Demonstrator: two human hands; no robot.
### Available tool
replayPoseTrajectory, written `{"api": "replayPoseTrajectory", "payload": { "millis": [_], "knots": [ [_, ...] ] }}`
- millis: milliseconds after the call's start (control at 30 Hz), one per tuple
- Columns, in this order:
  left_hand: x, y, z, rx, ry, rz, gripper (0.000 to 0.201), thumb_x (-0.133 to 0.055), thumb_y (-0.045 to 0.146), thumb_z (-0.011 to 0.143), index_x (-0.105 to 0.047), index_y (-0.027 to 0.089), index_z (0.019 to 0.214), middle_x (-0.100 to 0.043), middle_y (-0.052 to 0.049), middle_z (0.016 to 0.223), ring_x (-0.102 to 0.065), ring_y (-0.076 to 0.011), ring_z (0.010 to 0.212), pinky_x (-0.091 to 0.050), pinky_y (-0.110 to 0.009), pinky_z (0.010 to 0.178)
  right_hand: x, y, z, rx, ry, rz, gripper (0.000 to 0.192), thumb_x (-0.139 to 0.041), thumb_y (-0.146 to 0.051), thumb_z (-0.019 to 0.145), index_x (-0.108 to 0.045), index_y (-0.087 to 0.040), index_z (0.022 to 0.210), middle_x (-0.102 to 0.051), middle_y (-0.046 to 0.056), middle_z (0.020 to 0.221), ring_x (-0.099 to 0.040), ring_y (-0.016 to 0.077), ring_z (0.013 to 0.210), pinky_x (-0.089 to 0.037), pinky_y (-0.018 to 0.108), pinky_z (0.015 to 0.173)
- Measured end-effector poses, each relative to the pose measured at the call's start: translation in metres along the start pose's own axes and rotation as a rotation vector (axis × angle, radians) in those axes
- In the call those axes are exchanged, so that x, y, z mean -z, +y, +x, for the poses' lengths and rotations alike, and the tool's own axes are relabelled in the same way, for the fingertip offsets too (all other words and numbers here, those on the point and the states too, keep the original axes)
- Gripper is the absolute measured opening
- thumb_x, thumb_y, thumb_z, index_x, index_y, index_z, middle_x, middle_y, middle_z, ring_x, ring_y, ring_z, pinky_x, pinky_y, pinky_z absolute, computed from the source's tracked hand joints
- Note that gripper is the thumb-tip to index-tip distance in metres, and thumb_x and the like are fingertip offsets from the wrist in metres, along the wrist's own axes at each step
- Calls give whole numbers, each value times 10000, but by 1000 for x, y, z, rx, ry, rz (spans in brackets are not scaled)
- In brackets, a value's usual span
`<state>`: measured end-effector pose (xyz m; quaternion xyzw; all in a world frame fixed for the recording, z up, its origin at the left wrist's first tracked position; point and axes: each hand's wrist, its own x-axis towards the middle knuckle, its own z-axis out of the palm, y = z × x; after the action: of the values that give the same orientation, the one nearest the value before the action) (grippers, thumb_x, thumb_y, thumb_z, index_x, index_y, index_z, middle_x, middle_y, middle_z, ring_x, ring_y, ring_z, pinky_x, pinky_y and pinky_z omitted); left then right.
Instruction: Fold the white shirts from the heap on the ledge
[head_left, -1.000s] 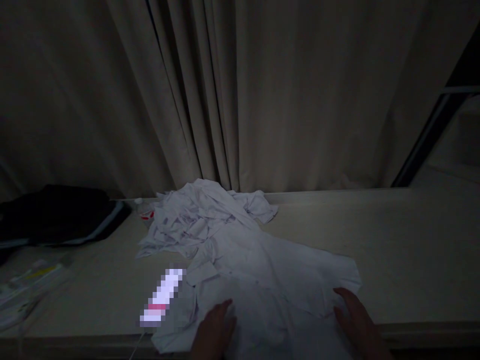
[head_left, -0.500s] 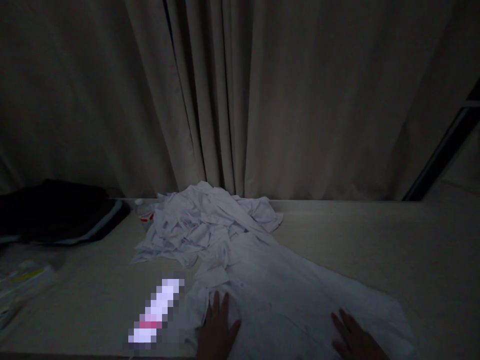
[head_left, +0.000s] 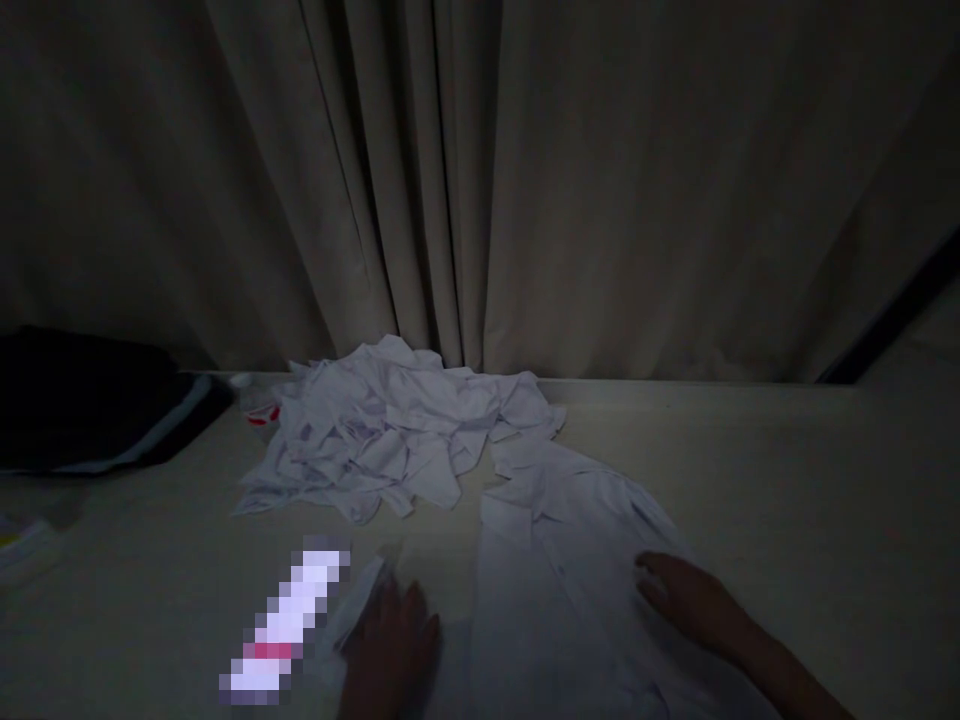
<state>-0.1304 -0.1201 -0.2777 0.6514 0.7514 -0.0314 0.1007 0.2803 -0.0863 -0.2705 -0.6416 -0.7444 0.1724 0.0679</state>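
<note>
A white garment, which looks like a shirt, lies spread on the pale surface in front of me and runs off the bottom edge. My left hand is low and left of its main part, palm down with fingers slightly apart and a little blurred. Beside and under those fingers is a strip of white cloth; whether it joins the garment is hidden. My right hand rests on the garment's right side, fingers curled together, and appears to pinch the fabric.
Behind lies a crumpled heap of white cloth, with a clear bottle at its left. Dark folded fabric sits far left. A bright pixelated object lies near my left hand. Curtains hang at the back.
The garment has come away from the heap and lies nearer and further right. My left hand has shifted left; my right hand has moved up and its fingers have curled. The view has shifted slightly.
</note>
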Motion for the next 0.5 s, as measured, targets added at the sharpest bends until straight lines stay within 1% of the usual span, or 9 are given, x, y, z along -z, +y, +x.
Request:
{"api": "replayPoseTrajectory", "payload": {
  "millis": [67,100,133,200,300,333,400,467,500],
  "knots": [
    [1,11,-1,-91,-16,-32,521,-323,376,852,-478,124,1281,-488,-175,1366,-436,-297,1265,-344,-470,1026,9,-28,44,75,37,-51,453,-404,-350,831,-568,-152,1204,-595,116,1244,-542,247,1148,-392,392,1000],
    [0,19,-1,-121,-23,-71,525,-311,393,859,-477,132,1284,-521,-156,1338,-456,-278,1247,-348,-442,1029,12,-38,64,105,49,-71,450,-404,-327,835,-557,-136,1212,-587,123,1251,-535,242,1153,-380,386,1009],
    [-1,27,-1,-132,-36,-123,533,-302,411,863,-475,132,1283,-551,-146,1305,-487,-263,1215,-364,-416,1017,14,-45,80,124,57,-91,446,-407,-308,835,-548,-127,1217,-581,126,1256,-525,237,1161,-376,379,1011],
    [-4,41,1,-105,-56,-224,548,-291,447,866,-479,128,1269,-581,-139,1260,-521,-248,1172,-389,-380,991,15,-47,106,142,82,-134,440,-412,-280,832,-538,-118,1221,-569,127,1266,-508,230,1175,-363,366,1017],
    [-6,47,2,-39,-92,-344,529,-307,464,863,-482,150,1252,-584,-121,1255,-524,-229,1171,-397,-341,973,10,-29,130,137,113,-199,452,-419,-263,828,-523,-115,1242,-543,131,1299,-477,233,1208,-320,370,1047],
    [-6,46,2,-34,-103,-371,503,-321,455,861,-494,167,1235,-601,-108,1231,-536,-221,1152,-402,-331,961,7,-19,136,131,111,-218,461,-428,-266,826,-517,-113,1252,-535,138,1308,-468,240,1218,-307,377,1057],
    [-6,39,1,-49,-101,-412,423,-355,428,854,-549,202,1154,-655,-75,1113,-584,-205,1052,-427,-322,909,-5,1,144,113,93,-236,483,-432,-281,830,-500,-98,1272,-521,156,1320,-455,254,1233,-297,388,1066],
    [-7,27,-1,-60,-32,-451,362,-375,410,851,-588,215,1070,-673,-58,1024,-601,-197,979,-441,-326,878,-22,17,147,89,73,-225,511,-423,-312,841,-472,-89,1298,-511,163,1328,-464,258,1226,-314,388,1058],
    [-7,19,-1,-48,16,-472,353,-377,407,853,-594,213,1052,-670,-61,1022,-599,-196,976,-444,-332,880,-31,23,146,80,69,-222,522,-415,-327,847,-463,-85,1307,-501,166,1337,-461,262,1229,-322,390,1054]
  ]
}}
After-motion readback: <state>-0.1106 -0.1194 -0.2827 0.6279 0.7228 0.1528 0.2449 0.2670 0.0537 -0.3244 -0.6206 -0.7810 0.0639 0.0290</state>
